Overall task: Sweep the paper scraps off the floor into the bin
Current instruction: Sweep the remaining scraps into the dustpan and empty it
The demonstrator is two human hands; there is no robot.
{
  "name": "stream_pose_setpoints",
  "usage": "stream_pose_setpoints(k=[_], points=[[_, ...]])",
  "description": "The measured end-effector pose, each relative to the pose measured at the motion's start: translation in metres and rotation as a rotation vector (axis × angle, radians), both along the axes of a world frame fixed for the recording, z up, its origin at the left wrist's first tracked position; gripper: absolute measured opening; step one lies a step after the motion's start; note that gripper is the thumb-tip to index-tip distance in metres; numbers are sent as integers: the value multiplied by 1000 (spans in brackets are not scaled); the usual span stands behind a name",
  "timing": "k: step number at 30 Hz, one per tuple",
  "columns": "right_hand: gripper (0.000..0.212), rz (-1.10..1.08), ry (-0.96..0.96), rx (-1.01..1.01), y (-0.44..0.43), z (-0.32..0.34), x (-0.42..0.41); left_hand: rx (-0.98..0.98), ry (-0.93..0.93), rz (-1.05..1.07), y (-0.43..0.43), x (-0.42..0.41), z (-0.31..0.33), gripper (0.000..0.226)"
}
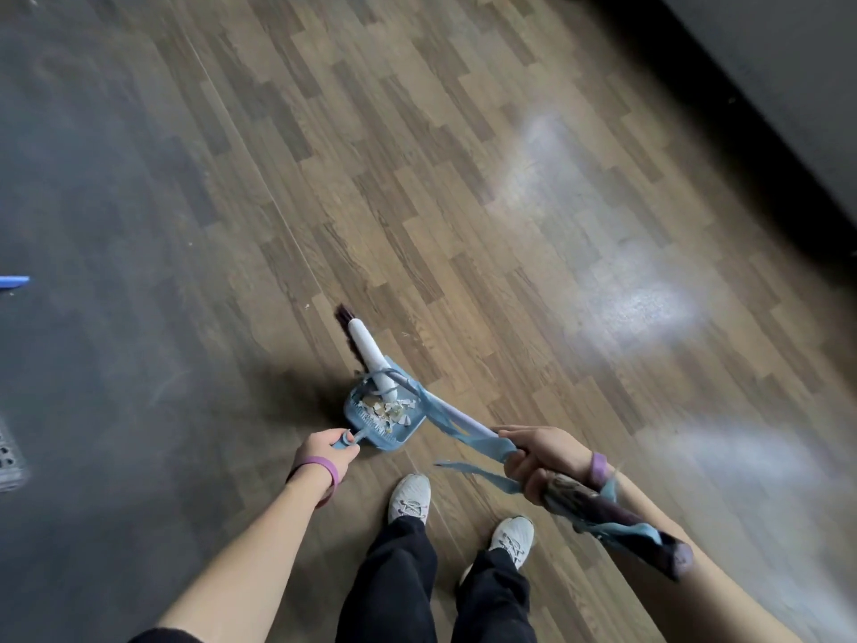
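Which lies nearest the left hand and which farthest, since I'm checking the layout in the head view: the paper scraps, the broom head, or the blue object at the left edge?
From the left hand:
1. Paper scraps, in the dustpan it holds, just ahead.
2. Broom head, beyond the pan's mouth.
3. Blue object, far off at the left edge.

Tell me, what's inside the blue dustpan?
The blue dustpan holds a pile of torn paper scraps, white and tan. The broom head lies over the pan's front edge, so anything under it is hidden. The left hand holds the pan's handle.
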State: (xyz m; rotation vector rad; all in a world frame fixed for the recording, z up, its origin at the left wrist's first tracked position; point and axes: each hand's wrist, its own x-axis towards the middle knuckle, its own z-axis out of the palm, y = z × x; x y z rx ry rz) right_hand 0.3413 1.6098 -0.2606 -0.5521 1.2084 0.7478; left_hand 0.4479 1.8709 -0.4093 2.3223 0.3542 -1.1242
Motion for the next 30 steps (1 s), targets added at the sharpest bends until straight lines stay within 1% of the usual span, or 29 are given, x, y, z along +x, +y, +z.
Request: stream_pose_setpoints(k=[3,5,8,11,14,17,19,21,22,25,28,30], points=[[23,32,-14,-28,-2,8,-9,14,5,7,1,-1,2,6],[26,57,-24,-94,1,6,-9,8,17,2,3,-2,5,11],[25,58,-32,-184,2,7,-5,-26,35,15,5,-8,15,11],[26,30,-40,-222,1,15,-10,-70,45,30,9,-13,26,9],[26,9,-29,-236,-3,24,-15,-87,50,18,6,-15,40,6],[21,4,-7,-173,-10,34,-10,-124,54,37,-8,-12,50,9],[26,-1,7,-133,-15,44,-7,-132,42,-1,-18,-10,59,11],[30,-7,-1,-144,-19,55,-11,-112,31,-54,-27,-8,65,5],[30,-10,-11,-166,-22,61,-15,-100,30,-78,-32,-7,70,6],[25,-29,-68,-245,-36,81,-35,-101,8,-149,-51,-8,90,11],[19,-115,-129,-260,-56,109,-57,-128,-20,-191,-76,-14,110,22],[17,-176,-168,-262,-71,127,-72,-147,-29,-220,-95,-22,125,18]])
